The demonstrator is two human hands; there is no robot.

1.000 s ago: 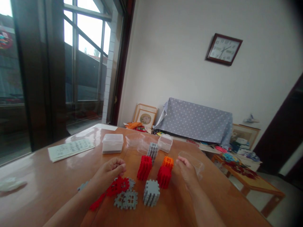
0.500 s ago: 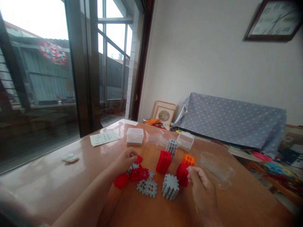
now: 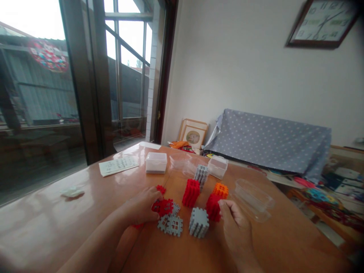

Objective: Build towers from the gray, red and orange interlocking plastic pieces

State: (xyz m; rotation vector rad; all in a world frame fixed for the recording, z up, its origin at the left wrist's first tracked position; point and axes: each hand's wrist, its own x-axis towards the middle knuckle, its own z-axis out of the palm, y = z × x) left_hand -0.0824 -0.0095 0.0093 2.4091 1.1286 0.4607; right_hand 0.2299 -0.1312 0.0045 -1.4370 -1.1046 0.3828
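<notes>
My left hand (image 3: 146,204) reaches over loose interlocking toy tiles, its fingers and thumb apart around the left side of a red tile (image 3: 164,207). Another red tile (image 3: 160,188) shows beyond the fingertips, and grey window tiles (image 3: 171,225) lie just to the right. My right hand (image 3: 236,223) is closed, thumb and fingertips at the right edge of a stack of red tiles (image 3: 213,206). Behind that stands an orange stack (image 3: 221,190). Between my hands are a grey stack (image 3: 199,222), a second red stack (image 3: 190,192) and a taller grey stack (image 3: 201,176).
Two clear plastic boxes (image 3: 156,163) (image 3: 217,167) stand toward the back, with clear lids between them. A clear tray (image 3: 254,200) lies at right. A printed paper (image 3: 118,165) and a small pale packet (image 3: 72,192) are on the left of the wooden table (image 3: 153,254).
My left hand has moved toward me and opened over the loose red tiles, now covering the near-left one. My right hand stays at the red stack. The whole view has shifted slightly.
</notes>
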